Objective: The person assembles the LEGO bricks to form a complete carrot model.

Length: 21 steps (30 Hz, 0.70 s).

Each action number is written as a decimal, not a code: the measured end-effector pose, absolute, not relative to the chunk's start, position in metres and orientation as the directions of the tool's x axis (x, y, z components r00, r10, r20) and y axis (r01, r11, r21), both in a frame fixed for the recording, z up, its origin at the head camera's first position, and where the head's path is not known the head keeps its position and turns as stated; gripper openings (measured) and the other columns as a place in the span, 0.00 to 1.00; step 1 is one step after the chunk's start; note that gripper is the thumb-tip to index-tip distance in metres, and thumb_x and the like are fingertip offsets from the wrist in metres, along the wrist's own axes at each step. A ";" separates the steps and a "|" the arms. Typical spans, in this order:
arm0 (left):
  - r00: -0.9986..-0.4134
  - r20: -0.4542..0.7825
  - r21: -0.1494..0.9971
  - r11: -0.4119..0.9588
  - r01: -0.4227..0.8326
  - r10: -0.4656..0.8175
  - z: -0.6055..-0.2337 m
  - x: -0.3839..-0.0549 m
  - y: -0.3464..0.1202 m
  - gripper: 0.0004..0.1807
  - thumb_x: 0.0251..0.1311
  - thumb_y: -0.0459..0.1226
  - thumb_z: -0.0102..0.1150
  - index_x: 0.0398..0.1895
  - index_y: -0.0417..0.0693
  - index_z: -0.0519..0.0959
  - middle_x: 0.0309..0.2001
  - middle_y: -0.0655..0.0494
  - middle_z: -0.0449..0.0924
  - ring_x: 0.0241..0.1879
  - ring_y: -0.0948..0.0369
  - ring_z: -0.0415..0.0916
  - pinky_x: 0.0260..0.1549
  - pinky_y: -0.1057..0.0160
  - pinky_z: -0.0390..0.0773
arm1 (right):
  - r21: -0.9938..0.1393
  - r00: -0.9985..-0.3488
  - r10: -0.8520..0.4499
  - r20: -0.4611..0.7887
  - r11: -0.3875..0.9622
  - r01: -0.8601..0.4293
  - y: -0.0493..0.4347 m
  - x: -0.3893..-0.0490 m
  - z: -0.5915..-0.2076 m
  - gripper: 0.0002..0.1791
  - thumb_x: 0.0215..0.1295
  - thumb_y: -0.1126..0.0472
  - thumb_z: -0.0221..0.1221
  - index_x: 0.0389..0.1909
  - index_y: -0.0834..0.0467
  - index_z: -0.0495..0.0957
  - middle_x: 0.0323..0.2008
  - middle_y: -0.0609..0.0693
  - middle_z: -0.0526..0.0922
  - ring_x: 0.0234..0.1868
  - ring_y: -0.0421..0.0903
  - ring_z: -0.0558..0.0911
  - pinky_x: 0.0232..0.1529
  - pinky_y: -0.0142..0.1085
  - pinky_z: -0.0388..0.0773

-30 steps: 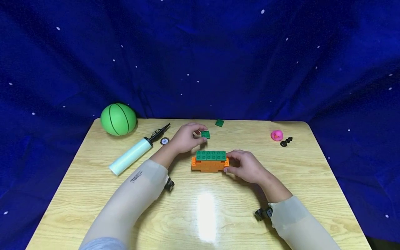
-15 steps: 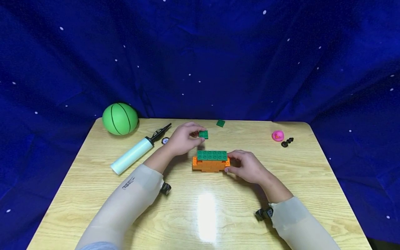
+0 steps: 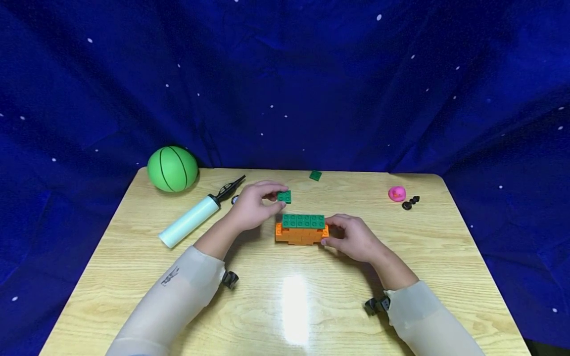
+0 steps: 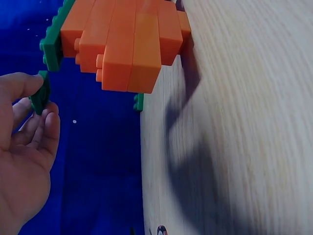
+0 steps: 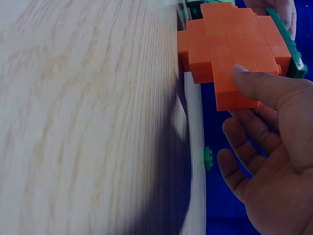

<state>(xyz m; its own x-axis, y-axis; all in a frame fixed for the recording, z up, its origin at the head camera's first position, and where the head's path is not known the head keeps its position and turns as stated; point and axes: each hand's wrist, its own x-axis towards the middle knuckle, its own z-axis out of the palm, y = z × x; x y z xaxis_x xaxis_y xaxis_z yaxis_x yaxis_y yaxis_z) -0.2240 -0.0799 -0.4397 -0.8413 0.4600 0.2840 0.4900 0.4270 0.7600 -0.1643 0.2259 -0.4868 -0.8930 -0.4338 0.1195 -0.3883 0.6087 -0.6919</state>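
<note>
My left hand (image 3: pixel 255 206) pinches a small green studded plate (image 3: pixel 284 197) between thumb and fingers. It holds the plate above the table, just behind and left of a block build. That build is stepped orange bricks (image 3: pixel 301 237) with a row of green plates (image 3: pixel 304 221) across the top. My right hand (image 3: pixel 354 238) grips its right end, the thumb (image 5: pixel 259 81) on the near face and the fingers behind. In the left wrist view the held plate (image 4: pixel 42 92) is tilted on edge, apart from the orange bricks (image 4: pixel 129 46).
Another green plate (image 3: pixel 315 175) lies near the table's back edge. At left are a green ball (image 3: pixel 172 169), a hand pump (image 3: pixel 189 221) and a round chip (image 3: pixel 234 199) partly hidden by my hand. A pink duck-like toy (image 3: pixel 397 193) and a black beaded piece (image 3: pixel 410 202) lie at right.
My left hand has drawn the small green plate leftward and slightly nearer to me. The right hand stays on the orange and green build, which has not visibly moved on the table.
</note>
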 end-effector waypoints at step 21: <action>-0.830 0.321 0.857 0.233 0.460 0.457 -0.447 -0.194 -0.090 0.13 0.61 0.32 0.73 0.49 0.48 0.88 0.55 0.56 0.83 0.50 0.59 0.82 0.51 0.58 0.82 | -0.687 -0.899 -0.425 0.108 0.621 -0.377 0.227 -0.164 -0.489 0.24 0.62 0.58 0.74 0.58 0.62 0.83 0.51 0.49 0.85 0.50 0.47 0.83 0.52 0.47 0.81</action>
<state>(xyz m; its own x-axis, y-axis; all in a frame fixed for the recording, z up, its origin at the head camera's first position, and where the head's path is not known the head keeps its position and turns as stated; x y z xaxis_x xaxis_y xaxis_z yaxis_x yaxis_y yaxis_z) -0.1937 -0.0905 -0.4474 -0.8298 0.4567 0.3207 0.4596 0.2335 0.8569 -0.1635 0.2267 -0.4886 -0.8986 -0.4252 0.1082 -0.3767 0.6213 -0.6871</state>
